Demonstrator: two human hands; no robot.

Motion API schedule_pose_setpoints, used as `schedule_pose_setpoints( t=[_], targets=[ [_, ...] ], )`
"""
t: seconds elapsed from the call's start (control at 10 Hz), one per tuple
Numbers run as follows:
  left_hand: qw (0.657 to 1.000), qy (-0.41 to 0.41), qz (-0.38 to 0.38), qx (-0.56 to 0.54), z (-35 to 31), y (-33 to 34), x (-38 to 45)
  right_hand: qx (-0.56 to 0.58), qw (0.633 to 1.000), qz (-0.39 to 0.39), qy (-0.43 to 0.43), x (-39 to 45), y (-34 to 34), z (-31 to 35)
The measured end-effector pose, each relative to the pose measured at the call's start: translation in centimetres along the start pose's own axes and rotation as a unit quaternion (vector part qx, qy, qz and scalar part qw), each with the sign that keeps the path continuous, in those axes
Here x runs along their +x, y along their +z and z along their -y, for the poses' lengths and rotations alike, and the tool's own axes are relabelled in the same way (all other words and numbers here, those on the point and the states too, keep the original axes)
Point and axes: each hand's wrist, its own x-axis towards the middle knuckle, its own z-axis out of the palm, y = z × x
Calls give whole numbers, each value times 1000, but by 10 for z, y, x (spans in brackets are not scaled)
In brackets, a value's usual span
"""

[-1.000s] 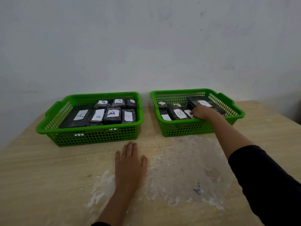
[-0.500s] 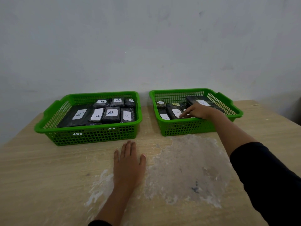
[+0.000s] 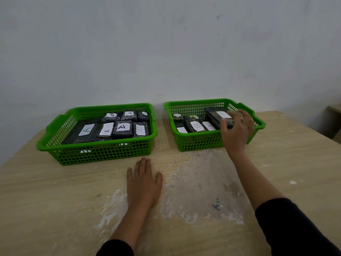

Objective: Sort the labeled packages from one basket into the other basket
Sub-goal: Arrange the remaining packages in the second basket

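Note:
Two green mesh baskets stand side by side at the back of the table. The left basket (image 3: 55,145) holds several black packages with white labels marked A, among them one in the middle (image 3: 122,129). The right basket (image 3: 199,143) holds several black packages, one marked B (image 3: 196,126), and a long black package (image 3: 215,114) lying across its right side. My right hand (image 3: 237,130) hovers over the right basket's front right corner, fingers spread, holding nothing. My left hand (image 3: 143,183) lies flat on the table in front of the baskets.
The tabletop (image 3: 55,209) is light wood with a worn whitish patch (image 3: 199,182) in the middle. A plain wall rises directly behind the baskets. A piece of furniture (image 3: 335,119) shows at the far right edge.
My right hand has lifted out of the right basket and drawn back toward the front right corner, fingers now spread. My left hand has stayed flat on the table.

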Motion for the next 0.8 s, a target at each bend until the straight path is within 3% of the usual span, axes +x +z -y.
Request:
schedule_pose_setpoints(
  t=[0.1, 0.2, 0.4, 0.5, 0.7, 0.8],
  targets=[
    [1000, 0, -6, 16, -1, 2, 2, -36, 996, 80, 20, -25, -1, -23],
    [1000, -1, -5, 26, 0, 4, 3, 9, 990, 139, 5, -24, 1, -31],
    [999, -5, 22, 27, -3, 0, 2, -34, 977, 209, 25, -18, -11, -26],
    [997, -16, 73, 19, -3, -8, 4, -100, 968, 226, 49, -19, -19, -10],
    [989, -4, 132, 58, 8, -48, 14, -121, 945, 301, -46, -47, -12, 53],
    [991, 5, 118, 62, 13, -69, 11, -104, 932, 330, -105, -56, -4, 95]
  ],
)
